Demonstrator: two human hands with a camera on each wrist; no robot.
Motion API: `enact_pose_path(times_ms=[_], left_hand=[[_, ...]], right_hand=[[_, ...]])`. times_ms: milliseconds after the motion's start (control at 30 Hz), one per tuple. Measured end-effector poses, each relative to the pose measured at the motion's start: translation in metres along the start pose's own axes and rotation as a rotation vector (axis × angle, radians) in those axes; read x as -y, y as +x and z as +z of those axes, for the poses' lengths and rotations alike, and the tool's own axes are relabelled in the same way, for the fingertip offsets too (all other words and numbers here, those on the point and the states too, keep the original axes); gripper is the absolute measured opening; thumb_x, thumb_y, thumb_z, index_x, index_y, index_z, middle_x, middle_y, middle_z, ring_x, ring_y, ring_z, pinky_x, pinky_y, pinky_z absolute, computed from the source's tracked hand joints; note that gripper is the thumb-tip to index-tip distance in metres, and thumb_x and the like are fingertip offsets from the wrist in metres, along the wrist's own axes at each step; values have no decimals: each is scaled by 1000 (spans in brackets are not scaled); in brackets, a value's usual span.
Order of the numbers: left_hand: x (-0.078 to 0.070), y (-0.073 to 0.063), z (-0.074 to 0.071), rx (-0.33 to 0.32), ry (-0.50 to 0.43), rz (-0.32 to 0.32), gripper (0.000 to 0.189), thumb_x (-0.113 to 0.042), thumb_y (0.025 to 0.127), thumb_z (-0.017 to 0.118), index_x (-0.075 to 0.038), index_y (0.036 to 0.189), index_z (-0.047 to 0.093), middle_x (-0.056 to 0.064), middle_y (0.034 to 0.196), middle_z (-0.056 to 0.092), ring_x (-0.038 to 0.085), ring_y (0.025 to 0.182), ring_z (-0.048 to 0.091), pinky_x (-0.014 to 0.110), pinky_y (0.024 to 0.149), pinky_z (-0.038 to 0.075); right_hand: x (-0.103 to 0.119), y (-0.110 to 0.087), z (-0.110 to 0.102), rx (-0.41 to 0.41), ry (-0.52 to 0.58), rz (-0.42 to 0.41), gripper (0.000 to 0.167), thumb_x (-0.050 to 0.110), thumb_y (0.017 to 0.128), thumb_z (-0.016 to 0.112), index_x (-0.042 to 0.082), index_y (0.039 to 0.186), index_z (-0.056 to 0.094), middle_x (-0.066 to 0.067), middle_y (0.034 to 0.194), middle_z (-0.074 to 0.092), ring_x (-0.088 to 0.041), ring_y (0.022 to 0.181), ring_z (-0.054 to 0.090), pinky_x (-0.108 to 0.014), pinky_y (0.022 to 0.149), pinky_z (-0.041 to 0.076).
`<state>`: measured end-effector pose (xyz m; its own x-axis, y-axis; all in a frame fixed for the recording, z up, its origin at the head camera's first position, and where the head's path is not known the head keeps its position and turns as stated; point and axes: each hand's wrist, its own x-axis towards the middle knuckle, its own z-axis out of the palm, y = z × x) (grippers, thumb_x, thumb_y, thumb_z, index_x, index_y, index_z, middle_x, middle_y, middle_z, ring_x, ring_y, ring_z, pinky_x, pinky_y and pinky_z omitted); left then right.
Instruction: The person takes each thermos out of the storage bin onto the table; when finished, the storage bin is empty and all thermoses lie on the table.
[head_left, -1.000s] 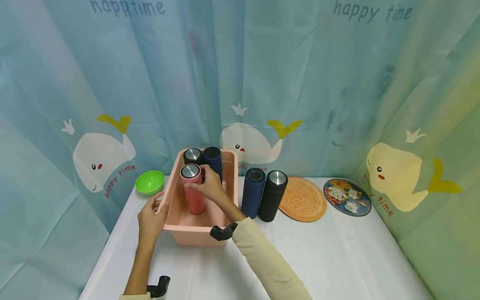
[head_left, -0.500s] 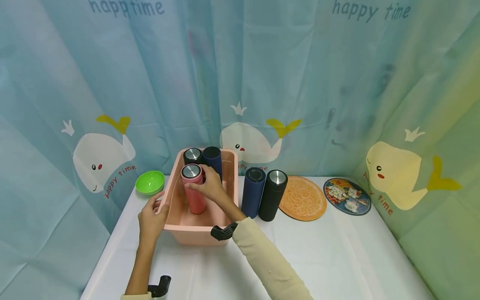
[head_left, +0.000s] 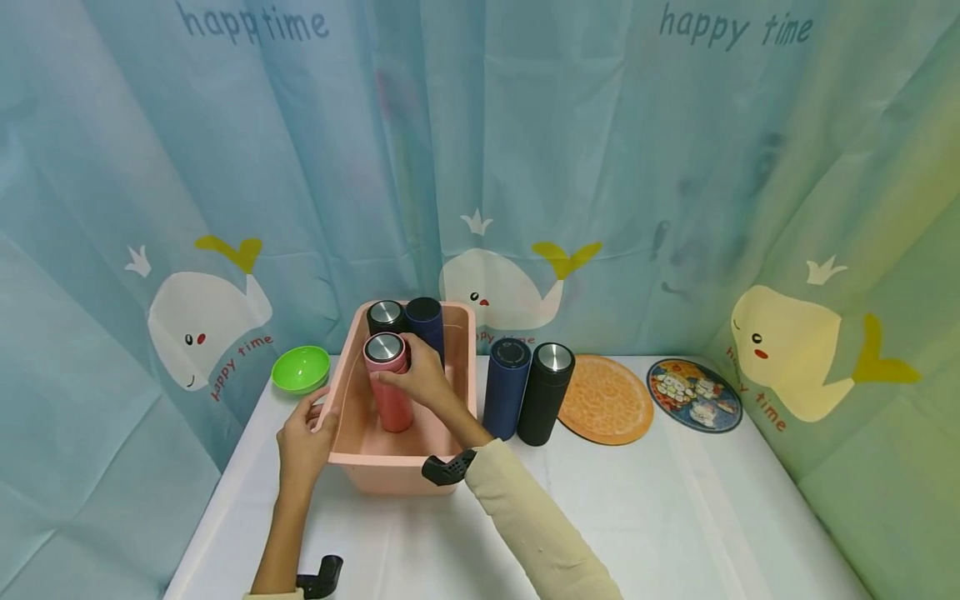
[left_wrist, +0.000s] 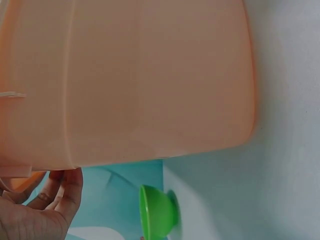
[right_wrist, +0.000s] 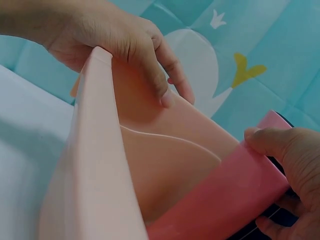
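A pink thermos [head_left: 392,403] with a steel-topped lid stands inside the pink plastic bin [head_left: 442,459]. My right hand [head_left: 424,372] grips it near the top, thumb on the near side, as the right wrist view also shows. On the bin's left rim, my left hand [head_left: 303,441] holds on, with the thumb inside in the right wrist view. Behind the pink thermos, a black thermos [head_left: 386,313] and a dark blue thermos [head_left: 425,315] stand in the bin's far end. The pink thermos's base appears to meet the bin floor, though contact cannot be told for certain.
Right of the bin, another blue thermos [head_left: 507,390] and another black thermos [head_left: 546,395] stand side by side. An orange round mat [head_left: 611,400] and a patterned round mat [head_left: 694,395] lie farther right. A green bowl [head_left: 301,370] sits left of the bin; a curtain hangs behind.
The head view has shifted very slightly. Both hands keep their holds on the bin rim and the pink thermos, with no clear movement of either.
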<state>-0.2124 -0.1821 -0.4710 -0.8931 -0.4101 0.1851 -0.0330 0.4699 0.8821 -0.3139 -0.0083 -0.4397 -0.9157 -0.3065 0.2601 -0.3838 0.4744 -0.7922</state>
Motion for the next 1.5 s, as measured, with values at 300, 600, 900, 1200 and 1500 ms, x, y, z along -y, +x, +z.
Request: enact_pose_path(times_ms=[300,600,900,1200,1500], left_hand=[[0,-1,0,18,-12,-29,39,-12,95,61,-6,133,57,28,117,65,40,105,65,52,86,56],[-3,2,0,16,-2,-20,39,-12,95,61,-6,133,58,27,116,66,39,104,66,52,86,56],[-2,1,0,20,-6,-31,39,-12,95,60,-5,133,57,28,117,65,41,105,66,53,85,56],[-2,0,-1,17,-8,-33,39,-12,95,61,-6,133,57,28,117,65,40,106,65,53,86,56],[-2,0,0,11,-11,-30,39,-10,94,61,-5,133,57,29,117,65,41,105,66,52,86,56]], right_hand=[[0,-3,0,-14,-3,-17,68,28,78,83,5,134,51,-11,128,63,-22,116,62,-34,96,54],[-1,-3,-3,-10,13,-49,68,28,80,81,7,137,50,-10,131,62,-22,118,61,-35,98,53],[-1,-5,-5,-28,12,-62,67,29,79,81,6,135,51,-11,128,64,-22,115,63,-35,96,54],[4,-7,-11,-49,8,-85,67,28,79,81,6,135,52,-11,127,65,-22,113,64,-35,95,55],[17,-8,-22,-76,60,-107,66,24,79,80,3,135,51,-13,127,65,-24,113,64,-35,93,56]])
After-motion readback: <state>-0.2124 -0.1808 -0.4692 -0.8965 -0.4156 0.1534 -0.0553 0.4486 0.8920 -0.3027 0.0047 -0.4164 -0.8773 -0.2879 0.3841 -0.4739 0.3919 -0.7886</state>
